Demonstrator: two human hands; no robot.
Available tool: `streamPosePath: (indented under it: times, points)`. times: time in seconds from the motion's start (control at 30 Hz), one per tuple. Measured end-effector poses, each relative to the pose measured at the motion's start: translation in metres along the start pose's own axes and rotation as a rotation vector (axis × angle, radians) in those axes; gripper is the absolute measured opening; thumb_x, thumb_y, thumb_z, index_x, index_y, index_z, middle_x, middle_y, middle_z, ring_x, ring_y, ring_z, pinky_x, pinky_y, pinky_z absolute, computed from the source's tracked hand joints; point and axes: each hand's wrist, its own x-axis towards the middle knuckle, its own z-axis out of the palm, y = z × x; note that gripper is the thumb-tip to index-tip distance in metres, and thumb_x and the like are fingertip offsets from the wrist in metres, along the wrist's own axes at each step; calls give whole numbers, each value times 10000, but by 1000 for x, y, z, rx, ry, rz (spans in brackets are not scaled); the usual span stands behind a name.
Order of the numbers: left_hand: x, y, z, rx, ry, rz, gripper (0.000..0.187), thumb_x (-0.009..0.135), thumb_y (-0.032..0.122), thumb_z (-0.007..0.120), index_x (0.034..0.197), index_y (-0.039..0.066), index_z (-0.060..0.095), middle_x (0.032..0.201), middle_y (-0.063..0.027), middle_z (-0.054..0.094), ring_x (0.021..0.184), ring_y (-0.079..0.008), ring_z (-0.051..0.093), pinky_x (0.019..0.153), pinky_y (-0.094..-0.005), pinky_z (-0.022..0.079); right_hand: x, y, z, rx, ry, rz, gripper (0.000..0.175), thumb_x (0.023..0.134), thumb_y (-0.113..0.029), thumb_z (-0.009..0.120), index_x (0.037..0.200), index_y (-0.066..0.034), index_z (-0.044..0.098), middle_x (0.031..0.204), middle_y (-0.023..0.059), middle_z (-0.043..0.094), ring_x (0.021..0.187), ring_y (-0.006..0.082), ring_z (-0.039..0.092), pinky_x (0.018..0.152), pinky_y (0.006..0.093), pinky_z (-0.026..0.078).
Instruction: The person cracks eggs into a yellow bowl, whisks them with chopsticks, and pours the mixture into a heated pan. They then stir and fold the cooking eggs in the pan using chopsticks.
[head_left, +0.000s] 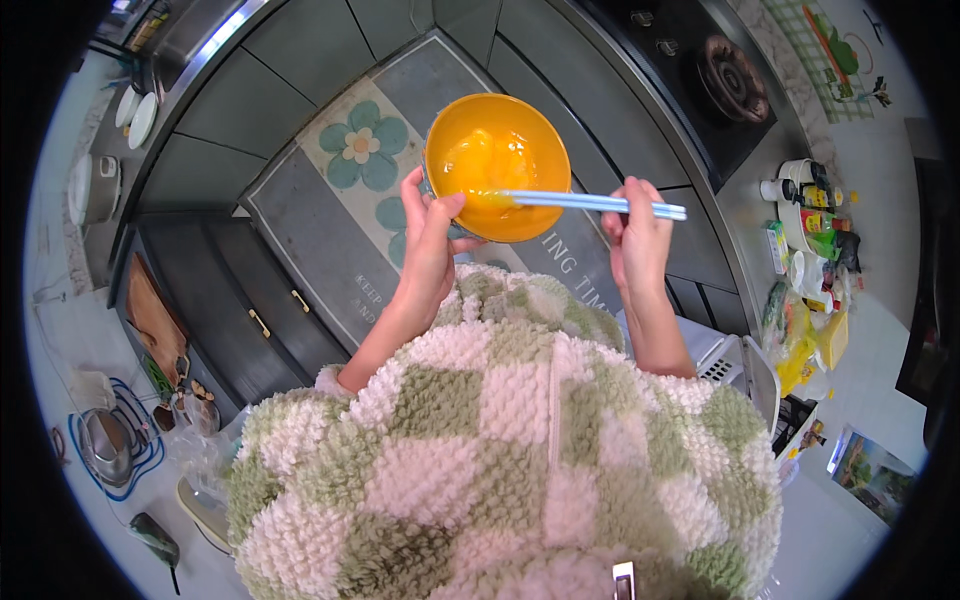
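My left hand (431, 232) holds a round bowl (551, 142) with a yellow-orange inside, its thumb on the near rim and its fingers around the left side and underneath. Yellow beaten egg (480, 161) lies glossy in the bottom of the bowl. In my right hand (641, 232) is a pair of light blue chopsticks (585, 201), pointing left across the right rim. Their tips are down in the egg, near the bowl's middle. The bowl is held in the air above a floor mat, in front of my fleecy checked clothing.
Below lies a grey floor mat (300, 225) with flowers and lettering. Grey cabinets border it. At the upper right is a black cooktop (675, 82); seasoning bottles (814, 196) and bags crowd the right counter. On the left stand white dishes (141, 120) and a wooden cutting board (154, 319).
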Motion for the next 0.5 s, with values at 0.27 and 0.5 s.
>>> streamPosePath:
  times: [0.27,0.5]
  points:
    - [1,1,3,-5,-7,-12,698,830,288,547,1379,134,144,1175,-113,375,1115,-245,479,729,-406,523,3,1,0,1,-28,-17,261,951,-176,501,724,-50,479,605,28,498,470,65,419,435,207,319]
    - [3,-2,1,-27,2,-20,707,827,290,542,1379,132,129,1178,-114,376,1104,-244,484,715,-404,525,0,2,0,-65,-179,142,278,948,-178,508,698,-61,475,602,22,501,467,61,436,429,204,316]
